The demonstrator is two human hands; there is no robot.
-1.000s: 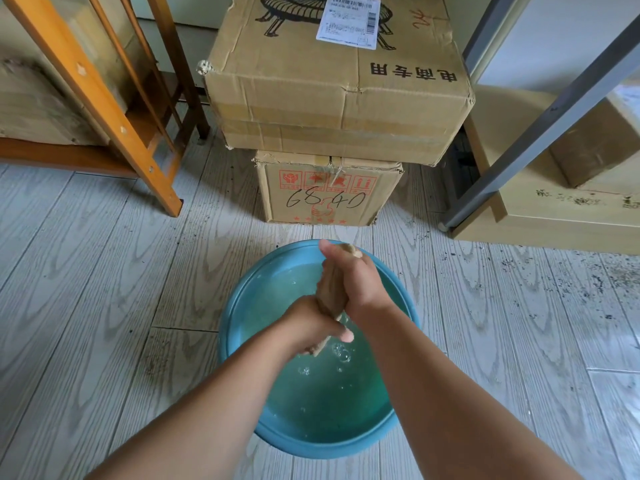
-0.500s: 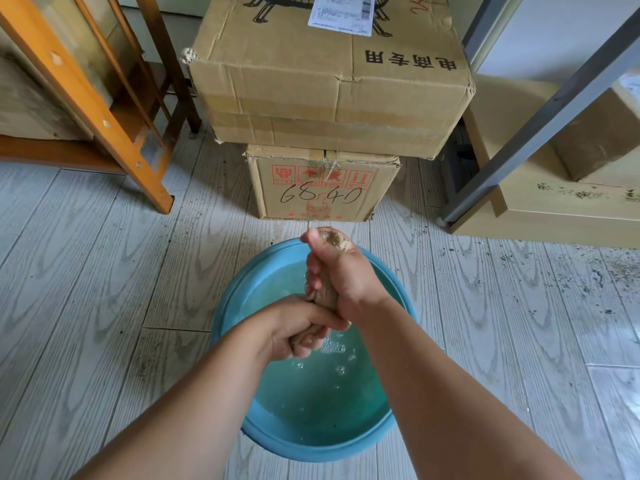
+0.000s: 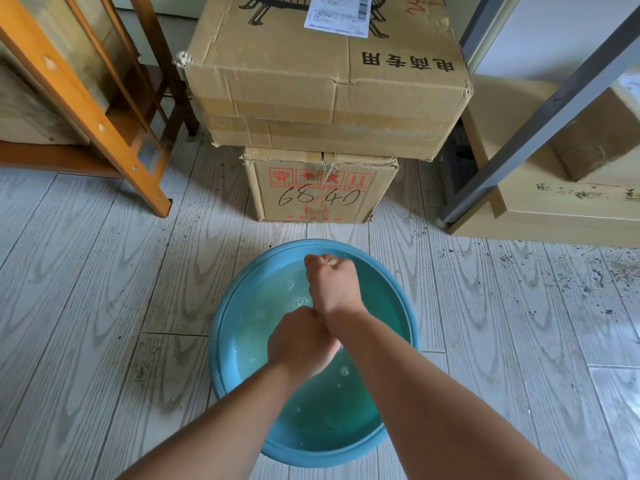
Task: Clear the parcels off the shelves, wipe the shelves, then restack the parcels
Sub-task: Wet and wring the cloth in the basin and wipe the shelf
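Note:
Both hands grip a wet beige cloth (image 3: 332,261) over a blue basin (image 3: 239,282) of water on the floor. My right hand (image 3: 334,287) holds the far end, where a bit of cloth shows above the fist. My left hand (image 3: 299,341) grips the near end, which is hidden inside the fist. A large cardboard parcel (image 3: 325,88) rests on a smaller parcel (image 3: 318,188) marked 6840, just beyond the basin. The grey metal shelf frame (image 3: 540,126) stands at the right, with more parcels (image 3: 588,133) on its low wooden board.
An orange wooden ladder frame (image 3: 86,105) leans at the left. The pale plank floor (image 3: 104,306) carries dark dust specks, thickest at the right near the shelf.
Both fists have turned on the cloth, so less of it shows between them. The view has dropped slightly and the hands sit lower over the basin.

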